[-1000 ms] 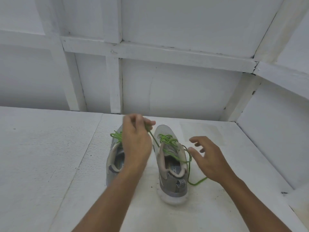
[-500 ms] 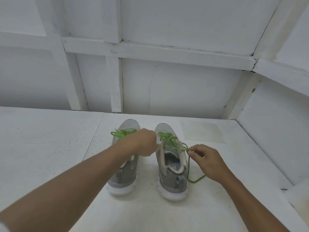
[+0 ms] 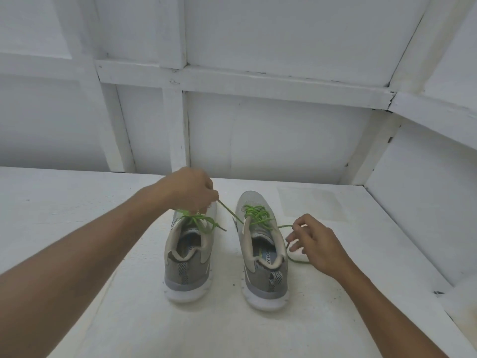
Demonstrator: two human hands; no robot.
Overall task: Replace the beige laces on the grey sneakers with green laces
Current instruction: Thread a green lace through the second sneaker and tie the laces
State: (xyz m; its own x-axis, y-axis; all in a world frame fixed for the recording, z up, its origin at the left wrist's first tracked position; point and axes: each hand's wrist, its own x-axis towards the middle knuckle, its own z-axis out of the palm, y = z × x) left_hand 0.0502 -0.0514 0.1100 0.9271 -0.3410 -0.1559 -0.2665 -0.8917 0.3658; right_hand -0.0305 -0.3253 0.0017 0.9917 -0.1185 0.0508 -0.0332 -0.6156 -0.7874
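Two grey sneakers stand side by side on the white surface, heels toward me. The left sneaker (image 3: 188, 264) has a tied green lace (image 3: 200, 220) over its tongue. The right sneaker (image 3: 260, 259) carries a green lace (image 3: 258, 215) threaded through its eyelets, with both ends loose. My left hand (image 3: 192, 189) hovers above the left sneaker's toe and pinches one end of that lace, pulled taut up and to the left. My right hand (image 3: 316, 242) is beside the right sneaker and pinches the other end, which loops onto the surface behind it.
The sneakers rest on a white painted table (image 3: 77, 215). A white panelled wall (image 3: 258, 138) rises behind it, and an angled white side panel (image 3: 426, 202) closes in on the right. Small dark specks lie near the right sneaker's heel.
My left hand rose and moved back over the left sneaker's toe, drawing its lace end taut. My right hand slid slightly right and down, still holding the other end.
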